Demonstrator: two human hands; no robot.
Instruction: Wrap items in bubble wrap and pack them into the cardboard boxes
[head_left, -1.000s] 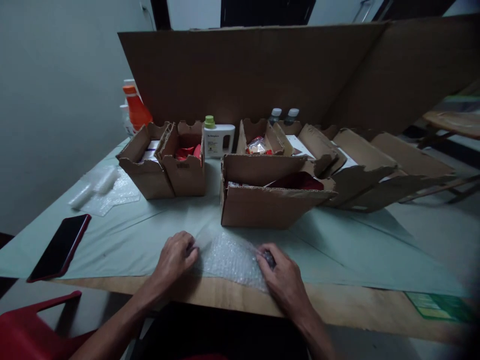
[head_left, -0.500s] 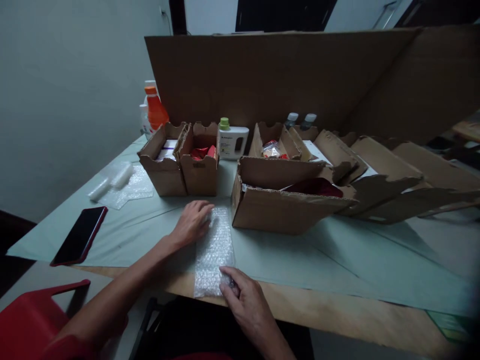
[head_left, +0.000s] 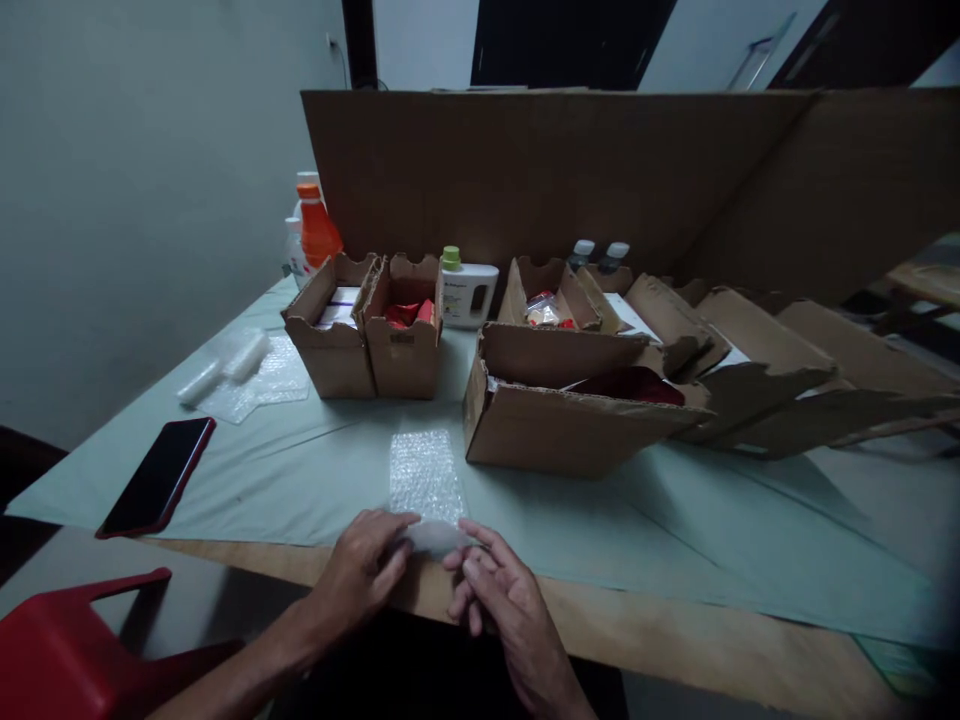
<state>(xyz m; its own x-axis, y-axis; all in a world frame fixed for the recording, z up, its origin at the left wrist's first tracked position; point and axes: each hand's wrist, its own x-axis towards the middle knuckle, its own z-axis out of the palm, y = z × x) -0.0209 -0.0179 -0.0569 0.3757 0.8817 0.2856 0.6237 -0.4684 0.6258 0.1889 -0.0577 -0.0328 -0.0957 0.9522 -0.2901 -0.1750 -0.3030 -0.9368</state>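
A sheet of clear bubble wrap (head_left: 426, 475) lies on the green cloth at the table's near edge. Its near end is curled up into a fold or roll between my two hands. My left hand (head_left: 366, 562) pinches the left end of that curl, fingers on top and thumb below. On the other end, my right hand (head_left: 508, 592) has its index finger against the wrap and its thumb bent in towards the other fingers. Whether anything lies inside the curl is hidden.
Beyond the wrap stand open cardboard boxes (head_left: 555, 430) with packets inside. A white jug with a green cap (head_left: 469, 295) and an orange bottle (head_left: 320, 232) are behind. At left lie a phone (head_left: 156, 478) and more bubble wrap (head_left: 281, 368). A red stool (head_left: 82, 640) is below.
My left hand has come back from the far end of the wrap to the near edge. The near end, flat before, is now curled up, and the sheet looks shorter.
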